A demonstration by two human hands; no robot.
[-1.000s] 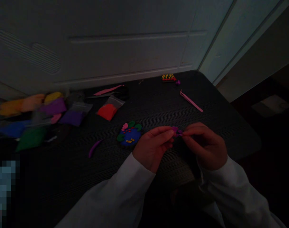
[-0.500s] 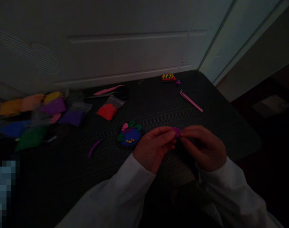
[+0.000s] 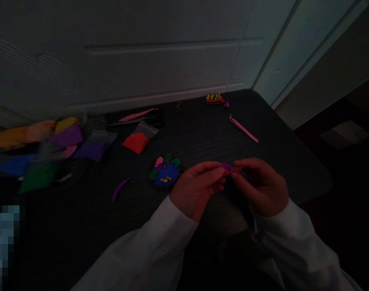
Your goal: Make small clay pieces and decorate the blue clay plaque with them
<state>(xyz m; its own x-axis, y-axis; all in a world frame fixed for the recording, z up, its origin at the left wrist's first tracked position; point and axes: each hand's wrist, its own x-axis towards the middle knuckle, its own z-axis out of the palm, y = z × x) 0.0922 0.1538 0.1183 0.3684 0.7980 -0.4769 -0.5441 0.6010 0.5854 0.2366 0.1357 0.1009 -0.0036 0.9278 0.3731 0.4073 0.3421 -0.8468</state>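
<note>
So the little purple piece [image 3: 227,166] is up between both hands, over the table [image 3: 196,133] toward its front edge, right of the middle. The left hand [image 3: 195,186] has it pinched between thumb and finger. The right hand [image 3: 261,188] has its thumb and fingertip narrow and right at the piece's other side, but it's too dark to tell if they're gripping or just touching.

For working something that tiny, I'd let the left do the holding and keep the right's touch feather light, since it looks soft and would probably dent or stretch. Small nudges, and turn the piece rather than the wrist. More light would honestly help too.

If fingers feel too fat, the pink tweezers [image 3: 244,129] lie near the table's right edge. Also mind the left wrist, it's just beside the round blue pond thing [image 3: 169,171] and an elbow drop could squash it
</note>
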